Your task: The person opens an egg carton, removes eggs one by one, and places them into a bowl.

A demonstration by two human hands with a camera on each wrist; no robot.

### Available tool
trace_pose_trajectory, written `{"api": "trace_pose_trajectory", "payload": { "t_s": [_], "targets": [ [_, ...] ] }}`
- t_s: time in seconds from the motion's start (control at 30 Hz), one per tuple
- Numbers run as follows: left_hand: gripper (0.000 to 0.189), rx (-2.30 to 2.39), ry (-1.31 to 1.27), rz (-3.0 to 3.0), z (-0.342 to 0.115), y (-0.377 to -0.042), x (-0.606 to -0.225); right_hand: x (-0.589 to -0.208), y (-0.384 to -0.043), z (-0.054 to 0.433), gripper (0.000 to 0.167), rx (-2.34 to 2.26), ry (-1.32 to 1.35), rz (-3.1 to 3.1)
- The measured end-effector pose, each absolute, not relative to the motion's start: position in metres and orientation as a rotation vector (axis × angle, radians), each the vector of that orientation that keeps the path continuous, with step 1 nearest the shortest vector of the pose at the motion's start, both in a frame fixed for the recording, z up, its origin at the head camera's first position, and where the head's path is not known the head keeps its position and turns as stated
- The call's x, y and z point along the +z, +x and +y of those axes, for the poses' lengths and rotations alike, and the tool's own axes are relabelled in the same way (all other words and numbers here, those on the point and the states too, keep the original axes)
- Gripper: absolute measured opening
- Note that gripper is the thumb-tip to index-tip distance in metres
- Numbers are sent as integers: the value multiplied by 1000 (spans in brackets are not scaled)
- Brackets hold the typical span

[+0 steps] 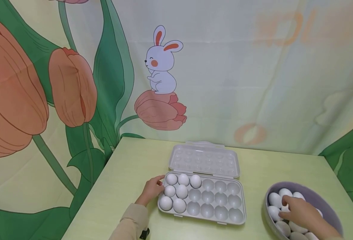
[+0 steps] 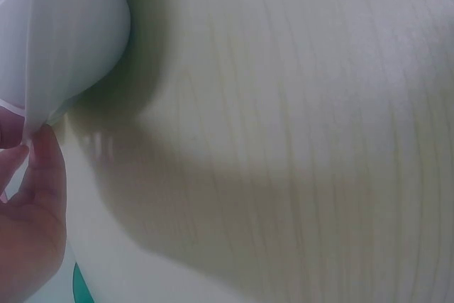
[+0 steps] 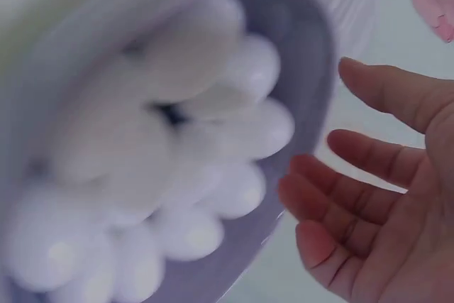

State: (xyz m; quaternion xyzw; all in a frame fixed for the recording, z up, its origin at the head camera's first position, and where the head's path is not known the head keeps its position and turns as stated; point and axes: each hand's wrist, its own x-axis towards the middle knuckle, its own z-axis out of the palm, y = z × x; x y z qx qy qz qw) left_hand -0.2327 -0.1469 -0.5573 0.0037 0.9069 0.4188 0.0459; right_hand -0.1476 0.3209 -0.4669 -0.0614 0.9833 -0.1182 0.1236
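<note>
A pale grey plastic egg box (image 1: pixel 201 209) lies open on the table, its hinged lid (image 1: pixel 204 161) folded back toward the wall. Several white eggs (image 1: pixel 181 192) fill cups at its left end; the cups to the right are bare. At the box's left edge, my left hand (image 1: pixel 152 190) pinches the rim between thumb and fingers, as the left wrist view shows close up. My right hand (image 1: pixel 303 211) is over a purple-grey bowl (image 1: pixel 324 201) of white eggs (image 1: pixel 274 200). In the right wrist view its fingers (image 3: pixel 344 189) are spread and loosely bent, holding nothing.
The light wood-grain table (image 1: pixel 128 166) runs back to a cloth backdrop (image 1: pixel 212 83) printed with tulips and a rabbit. The bowl stands near the table's right side, apart from the egg box. A small black object (image 1: pixel 144 234) shows beside the left sleeve.
</note>
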Motion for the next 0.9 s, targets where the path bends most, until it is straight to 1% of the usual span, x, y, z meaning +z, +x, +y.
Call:
{"api": "trace_pose_trajectory", "payload": {
  "t_s": [0.33,0.53,0.6,0.9],
  "targets": [
    [52,1297,12,2757,-148,-234,-560,-460,-181,258,24,-581,-468,2920],
    [52,1287,5,2756,-148,-235,-562,-469,-200,219,25,-716,-600,2906],
    [51,1286,-4,2752,-148,-235,-562,-474,-206,207,27,-758,-624,2893],
    [52,1292,8,2753,-149,-235,-562,-498,-225,161,38,-949,-561,2815]
  ]
}}
